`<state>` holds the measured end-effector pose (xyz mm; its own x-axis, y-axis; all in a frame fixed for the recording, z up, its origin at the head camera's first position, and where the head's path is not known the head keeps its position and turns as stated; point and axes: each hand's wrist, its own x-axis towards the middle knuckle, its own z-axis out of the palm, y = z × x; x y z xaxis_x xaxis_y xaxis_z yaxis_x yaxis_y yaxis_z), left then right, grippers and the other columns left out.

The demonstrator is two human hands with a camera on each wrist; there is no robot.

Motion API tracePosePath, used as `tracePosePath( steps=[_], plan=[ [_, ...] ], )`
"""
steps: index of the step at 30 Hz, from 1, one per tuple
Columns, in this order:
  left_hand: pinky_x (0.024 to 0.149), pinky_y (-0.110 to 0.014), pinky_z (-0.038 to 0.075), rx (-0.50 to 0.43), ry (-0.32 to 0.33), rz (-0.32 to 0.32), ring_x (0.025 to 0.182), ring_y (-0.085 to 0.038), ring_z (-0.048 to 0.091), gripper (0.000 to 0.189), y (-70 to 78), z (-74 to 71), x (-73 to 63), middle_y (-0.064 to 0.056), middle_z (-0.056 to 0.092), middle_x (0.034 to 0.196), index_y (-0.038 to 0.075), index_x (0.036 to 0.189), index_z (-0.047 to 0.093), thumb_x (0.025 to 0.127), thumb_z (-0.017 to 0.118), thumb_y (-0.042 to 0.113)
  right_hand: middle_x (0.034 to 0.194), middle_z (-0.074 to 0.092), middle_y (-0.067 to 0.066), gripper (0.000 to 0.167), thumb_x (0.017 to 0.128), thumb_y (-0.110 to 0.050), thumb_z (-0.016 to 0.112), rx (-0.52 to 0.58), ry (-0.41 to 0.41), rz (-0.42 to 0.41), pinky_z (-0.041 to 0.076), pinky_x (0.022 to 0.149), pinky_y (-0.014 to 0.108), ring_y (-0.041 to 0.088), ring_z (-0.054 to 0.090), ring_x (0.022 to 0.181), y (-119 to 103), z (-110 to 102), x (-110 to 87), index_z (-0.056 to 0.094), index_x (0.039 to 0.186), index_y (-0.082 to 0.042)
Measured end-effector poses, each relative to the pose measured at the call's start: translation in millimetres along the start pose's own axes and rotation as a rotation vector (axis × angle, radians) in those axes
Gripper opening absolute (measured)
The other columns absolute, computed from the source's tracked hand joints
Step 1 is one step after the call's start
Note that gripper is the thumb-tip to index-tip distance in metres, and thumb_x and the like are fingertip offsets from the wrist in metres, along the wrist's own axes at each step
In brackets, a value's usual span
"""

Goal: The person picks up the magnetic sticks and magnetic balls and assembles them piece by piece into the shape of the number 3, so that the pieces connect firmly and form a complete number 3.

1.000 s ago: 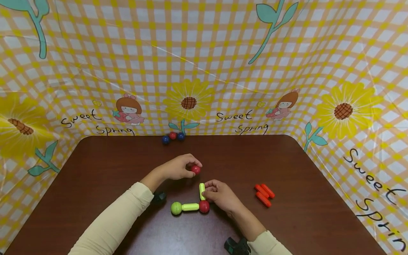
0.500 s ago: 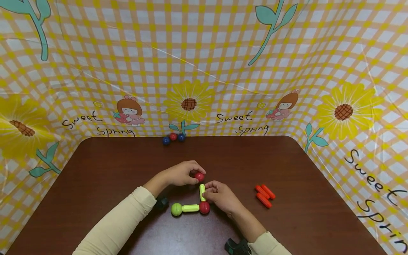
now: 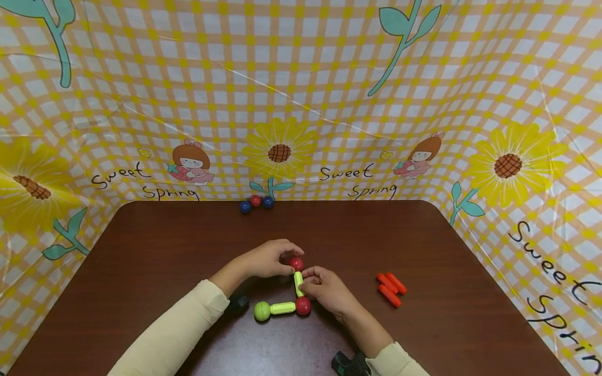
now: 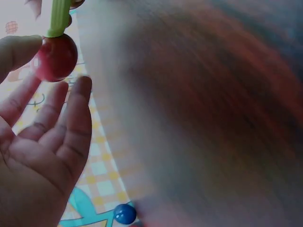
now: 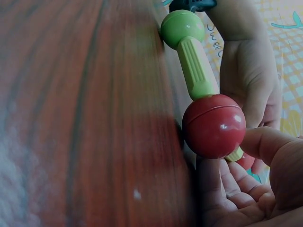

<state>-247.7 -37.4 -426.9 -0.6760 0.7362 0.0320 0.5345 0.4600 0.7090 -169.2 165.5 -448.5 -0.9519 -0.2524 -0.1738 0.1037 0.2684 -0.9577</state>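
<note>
In the head view, my left hand [image 3: 269,259] pinches a red ball [image 3: 296,263] between thumb and fingers. The ball sits right at the far end of an upright-pointing yellow-green rod [image 3: 298,283], and the left wrist view shows that rod [image 4: 58,19] meeting the red ball [image 4: 57,59]. My right hand [image 3: 327,292] pinches the rod from the right. At the rod's near end is a second red ball [image 3: 303,306]. From there another yellow-green rod [image 3: 282,308] runs left to a green ball [image 3: 262,311], making an L shape on the table.
Three orange-red rods [image 3: 389,296] lie to the right of my right hand. At the table's back edge sit a red ball [image 3: 256,200] and two blue balls, one a blue ball [image 3: 245,207] at the left. Checked cloth [image 3: 301,104] walls rise behind and beside the brown table [image 3: 188,224].
My left hand has brought its red ball rightward and nearer, up to the far end of the rod. The right hand has stayed on the rod.
</note>
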Motion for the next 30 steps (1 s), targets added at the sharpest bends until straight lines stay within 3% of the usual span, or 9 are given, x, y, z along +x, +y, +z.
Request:
tracePosePath(
  steps=[4,8,11,16,21,30],
  plan=[
    [0.085,-0.035,0.050,0.033,0.076,-0.036,0.099,-0.019,0.061,0.036,4.0,-1.3,-13.1,-0.002,0.060,0.112,0.005,0.123,0.064,0.090,0.072,0.017,0.087,0.064,0.006,0.028,0.090,-0.005,0.067,0.004,0.000,-0.009,0.053,0.070,0.030,0.015,0.061,0.076,0,-1,-0.3,0.057,0.114,0.007],
    [0.075,-0.033,0.048,0.063,0.119,-0.067,0.089,-0.020,0.058,0.025,12.4,-0.5,-35.2,-0.004,0.060,0.100,0.006,0.109,0.068,0.090,0.073,0.022,0.087,0.063,0.006,0.029,0.089,-0.005,0.067,0.002,-0.002,-0.026,0.052,0.070,0.029,0.015,0.060,0.076,2,-1,-0.7,0.057,0.114,0.007],
    [0.074,-0.032,0.048,0.068,0.078,-0.084,0.087,-0.020,0.058,0.025,20.3,2.3,-53.5,-0.001,0.060,0.097,0.009,0.105,0.068,0.090,0.074,0.028,0.087,0.063,0.005,0.030,0.088,-0.005,0.068,0.003,-0.003,-0.037,0.051,0.069,0.028,0.015,0.060,0.076,2,-1,-1.2,0.056,0.114,0.007],
    [0.076,-0.028,0.047,0.088,-0.059,-0.076,0.086,-0.011,0.056,0.033,31.5,8.1,-75.8,0.005,0.060,0.098,0.012,0.105,0.069,0.083,0.081,0.033,0.086,0.063,0.005,0.029,0.089,-0.004,0.067,0.011,0.002,-0.032,0.051,0.069,0.028,0.015,0.060,0.076,3,0,-1.1,0.056,0.113,0.007],
    [0.074,-0.026,0.045,0.122,-0.079,-0.064,0.082,-0.008,0.052,0.028,35.2,9.8,-86.6,0.008,0.058,0.096,0.012,0.101,0.068,0.079,0.083,0.021,0.086,0.064,0.005,0.030,0.089,-0.004,0.067,0.014,0.003,-0.026,0.051,0.069,0.028,0.014,0.060,0.075,2,0,0.1,0.056,0.114,0.008],
    [0.071,-0.024,0.043,0.126,-0.043,-0.043,0.079,-0.008,0.050,0.017,26.2,13.0,-88.5,0.011,0.055,0.091,0.016,0.097,0.069,0.083,0.078,0.014,0.085,0.063,0.005,0.030,0.090,-0.003,0.066,0.034,0.010,-0.028,0.052,0.067,0.027,0.013,0.060,0.074,2,1,-0.8,0.054,0.115,0.009]
  ],
)
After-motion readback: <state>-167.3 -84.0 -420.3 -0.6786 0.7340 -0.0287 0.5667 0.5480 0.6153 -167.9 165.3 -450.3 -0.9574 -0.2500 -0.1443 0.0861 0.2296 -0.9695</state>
